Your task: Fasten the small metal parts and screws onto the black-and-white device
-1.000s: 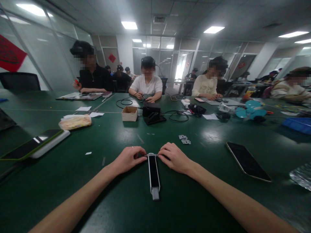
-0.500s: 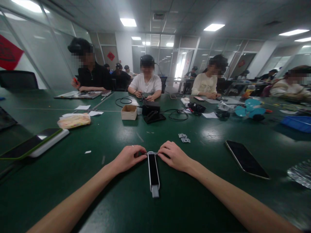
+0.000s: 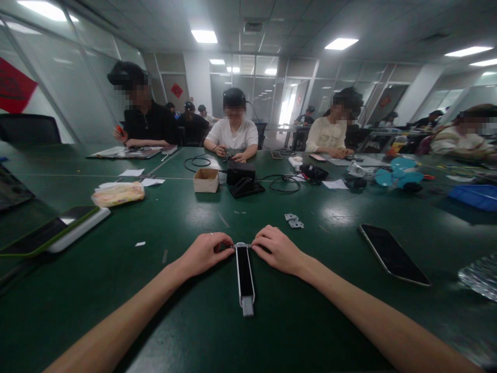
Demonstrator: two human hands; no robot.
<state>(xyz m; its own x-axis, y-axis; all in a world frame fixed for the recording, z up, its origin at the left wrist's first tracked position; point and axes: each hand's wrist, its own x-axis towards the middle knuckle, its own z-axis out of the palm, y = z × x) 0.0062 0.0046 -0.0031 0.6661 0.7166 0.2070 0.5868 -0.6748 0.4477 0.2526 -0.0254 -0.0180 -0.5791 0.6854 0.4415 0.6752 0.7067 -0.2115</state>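
Observation:
A long, narrow white-rimmed device with a black face (image 3: 245,270) lies on the green table, pointing away from me. A grey tab (image 3: 247,306) sticks out of its near end. Across its far end is a small metallic crosspiece (image 3: 243,245), too small to make out well. My left hand (image 3: 205,254) pinches the left end of this crosspiece between thumb and fingers. On the other side, my right hand (image 3: 277,249) pinches its right end in the same way. Both hands rest low over the table. Several small grey metal plates (image 3: 294,221) lie beyond my right hand.
A black phone (image 3: 393,255) lies at the right, near a clear, shiny object (image 3: 481,277). At the left are a green-edged tablet (image 3: 50,230) and a plastic-wrapped packet (image 3: 118,195). A small box (image 3: 206,181) and a black stand (image 3: 244,178) stand ahead. Several people sit opposite.

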